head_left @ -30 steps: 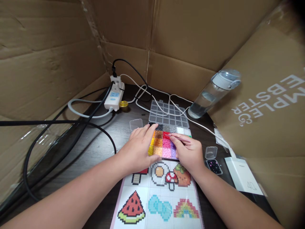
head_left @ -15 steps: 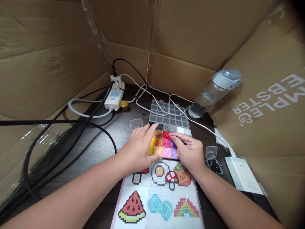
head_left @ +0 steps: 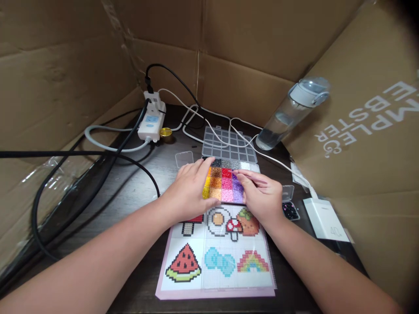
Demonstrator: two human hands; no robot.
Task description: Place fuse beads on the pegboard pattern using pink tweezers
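Observation:
A bead box (head_left: pixel 215 182) with many colour compartments lies on the table, its clear gridded lid (head_left: pixel 229 146) folded open behind it. My left hand (head_left: pixel 191 189) holds the box at its left side, index finger toward the far edge and thumb at the near edge. Between the fingertips of my right hand (head_left: pixel 263 194) is a pair of pink tweezers (head_left: pixel 250 176). Their tips are over the box, at the right side of the red beads (head_left: pixel 226 173); whether they grip a bead is too small to tell. In front lies a pattern sheet (head_left: pixel 183 285) with pixel pictures under a clear pegboard (head_left: pixel 219 279).
A water bottle (head_left: pixel 278 120) stands behind right. At right are a small open case (head_left: pixel 290 211) of dark beads and a white charger (head_left: pixel 325 220). A power strip (head_left: pixel 152 122), a small gold tin (head_left: pixel 166 135) and black cables (head_left: pixel 108 153) lie left. Cardboard walls (head_left: pixel 248 52) surround the table.
The view has tipped down, so the sheet's near edge now shows. The tweezer tips have shifted slightly right, to the edge of the red compartment. My left hand stays on the box.

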